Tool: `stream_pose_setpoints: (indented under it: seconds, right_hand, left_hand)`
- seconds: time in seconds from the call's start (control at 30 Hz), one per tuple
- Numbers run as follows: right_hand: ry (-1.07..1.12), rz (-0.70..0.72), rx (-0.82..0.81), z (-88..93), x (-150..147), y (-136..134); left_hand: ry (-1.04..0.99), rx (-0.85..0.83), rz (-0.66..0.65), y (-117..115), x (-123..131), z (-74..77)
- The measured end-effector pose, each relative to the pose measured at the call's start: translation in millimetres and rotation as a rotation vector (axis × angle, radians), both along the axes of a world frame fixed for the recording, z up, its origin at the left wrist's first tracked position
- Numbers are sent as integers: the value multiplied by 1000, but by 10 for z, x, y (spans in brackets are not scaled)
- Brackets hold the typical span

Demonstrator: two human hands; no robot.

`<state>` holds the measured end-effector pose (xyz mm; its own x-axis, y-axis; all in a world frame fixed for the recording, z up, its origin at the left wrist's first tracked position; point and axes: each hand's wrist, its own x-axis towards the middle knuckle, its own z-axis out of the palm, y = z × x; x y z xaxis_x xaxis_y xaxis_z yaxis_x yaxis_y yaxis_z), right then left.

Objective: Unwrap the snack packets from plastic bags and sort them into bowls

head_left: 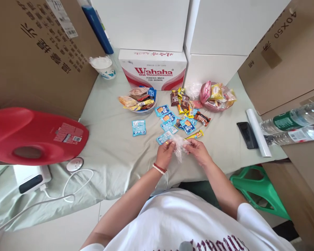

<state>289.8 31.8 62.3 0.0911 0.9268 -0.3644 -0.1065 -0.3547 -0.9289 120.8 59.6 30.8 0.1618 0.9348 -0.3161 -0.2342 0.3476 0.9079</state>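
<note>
Between my two hands, near the table's front, is a crumpled clear plastic bag (179, 148). My left hand (166, 152) pinches its left side and my right hand (198, 150) pinches its right side. Just beyond lie several blue snack packets (187, 126), one of them partly behind my left hand. A yellow wrapped bar (195, 134) rests by my right fingertips. Brown cocoa packets (184, 101) and a brown wrapped bar (202, 118) are farther back in the pile. A single blue packet (139, 128) lies apart on the left.
Snack-filled bowls stand at the back left (143, 111) and back right (216, 107), before a Wahaha carton (153, 69). A red jug (42, 136) and paper cup (106, 71) are leftward. On the right are a phone (247, 135), white roll (259, 132), bottles (290, 121) and green stool (260, 190).
</note>
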Motion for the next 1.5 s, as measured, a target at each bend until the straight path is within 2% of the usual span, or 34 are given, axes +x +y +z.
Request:
stream_pose_setpoints:
  seconds: [0.17,0.3,0.37,0.57,0.7,0.77,0.87,1.0,1.07,1.13,1.27,1.4,1.5]
  right_hand:
    - [55,-101,4,-20,0,-55]
    - [76,-77,-57,26,161,-160]
    - [76,-57,-79,63,278,-213]
    - [93,-119,-83,174,616,-343]
    - [205,-128,-88,155,707,-392]
    - [284,-196,-53,108,648,-402]
    - [325,-252,-32,23,390,-421]
    - [247,-121,-157,-27,-91,-430]
    - [212,-115,-204,-13,-273,-389]
    - [226,-95,-253,12,-384,-317]
    - [304,68,-307,50,-455,-187]
    - [343,6,-197,77,-435,-134]
    - [438,46,-233,131,-324,-95]
  left_hand:
    - [47,-6,95,2,-214,-31]
    - [85,-4,104,44,-328,-13]
    - [95,-10,65,68,-380,22]
    - [97,-51,-131,37,-567,155]
    - [-37,-177,-212,-100,-695,195]
    - [-136,-268,-191,-181,-749,211]
    - [-223,-330,-134,-292,-795,244]
    - [-384,-397,-67,-415,-796,286]
    - [-437,-418,-37,-474,-792,291]
    - [-426,-415,-17,-534,-794,277]
    - [-310,-332,-41,-633,-814,195]
    - [-211,-168,-54,-654,-823,126]
    - [-61,-38,-85,-630,-811,130]
